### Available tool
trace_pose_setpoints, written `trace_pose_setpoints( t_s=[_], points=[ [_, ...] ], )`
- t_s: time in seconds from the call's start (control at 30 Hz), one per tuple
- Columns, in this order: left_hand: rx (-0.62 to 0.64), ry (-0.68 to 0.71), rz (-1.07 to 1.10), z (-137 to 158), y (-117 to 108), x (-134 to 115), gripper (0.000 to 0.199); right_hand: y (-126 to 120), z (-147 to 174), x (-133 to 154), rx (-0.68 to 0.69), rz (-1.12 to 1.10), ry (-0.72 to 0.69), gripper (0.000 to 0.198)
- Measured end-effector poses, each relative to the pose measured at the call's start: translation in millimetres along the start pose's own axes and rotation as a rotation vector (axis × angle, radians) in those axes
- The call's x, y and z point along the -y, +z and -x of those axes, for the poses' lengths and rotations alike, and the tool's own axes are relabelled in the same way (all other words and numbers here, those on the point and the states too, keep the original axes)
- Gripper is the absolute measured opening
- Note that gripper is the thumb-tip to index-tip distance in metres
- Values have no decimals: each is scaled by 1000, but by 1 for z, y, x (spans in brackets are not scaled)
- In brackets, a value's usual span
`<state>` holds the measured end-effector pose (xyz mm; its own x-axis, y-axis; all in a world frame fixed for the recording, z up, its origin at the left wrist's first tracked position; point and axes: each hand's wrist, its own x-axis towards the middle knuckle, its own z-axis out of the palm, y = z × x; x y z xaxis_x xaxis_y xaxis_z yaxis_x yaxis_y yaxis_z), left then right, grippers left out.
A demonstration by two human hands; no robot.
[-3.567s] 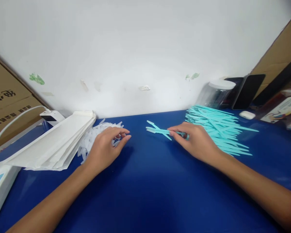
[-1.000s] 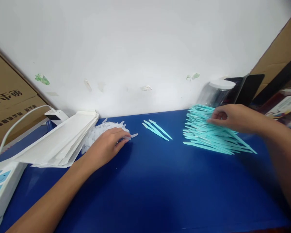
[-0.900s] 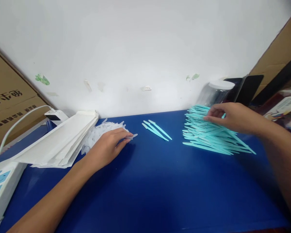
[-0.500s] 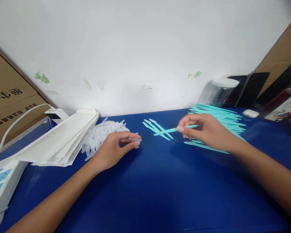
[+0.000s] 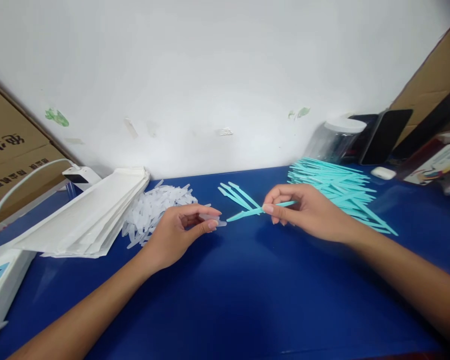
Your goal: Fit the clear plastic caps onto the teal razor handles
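Between its thumb and fingers my left hand pinches a clear plastic blade cap, with what looks like another in the grip. My right hand is closed on a turquoise eyebrow razor, whose blade end points left and comes close to the cap's tip. Whether the two touch, I cannot tell. Several razors lie fanned out behind the held one. A heap of clear caps spreads behind my left hand. To the right, past my right hand, lies a pile of turquoise razors.
White plastic bags are stacked at the left, beside a power strip and a white device with a cable. At the back right stand a clear jar, a phone and a white earbud case.
My right hand has brought the razor left, so its tip is now near the cap in my left hand. The cap sticks out further from my left fingers.
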<state>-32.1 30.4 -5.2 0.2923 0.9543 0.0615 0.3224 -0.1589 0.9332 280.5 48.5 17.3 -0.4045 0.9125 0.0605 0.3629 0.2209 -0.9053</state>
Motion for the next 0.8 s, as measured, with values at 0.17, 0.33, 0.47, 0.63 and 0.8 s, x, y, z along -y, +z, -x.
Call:
trace_pose_setpoints(
  t_s=[0.17,0.33,0.47,0.63,0.8],
  points=[
    [-15,13,71,2,1,-2,32,3,1,1,11,-48,-11,26],
    [-12,-13,129,1,1,-1,33,2,1,-2,37,-60,-34,24],
    [4,-30,151,0,1,0,33,0,1,-2,22,-49,-63,27],
    [2,-48,164,-1,-1,-3,32,-4,2,-3,55,-46,-69,27],
    [-6,-48,179,-2,0,-2,31,-3,4,-2,70,-28,-71,26]
  ],
)
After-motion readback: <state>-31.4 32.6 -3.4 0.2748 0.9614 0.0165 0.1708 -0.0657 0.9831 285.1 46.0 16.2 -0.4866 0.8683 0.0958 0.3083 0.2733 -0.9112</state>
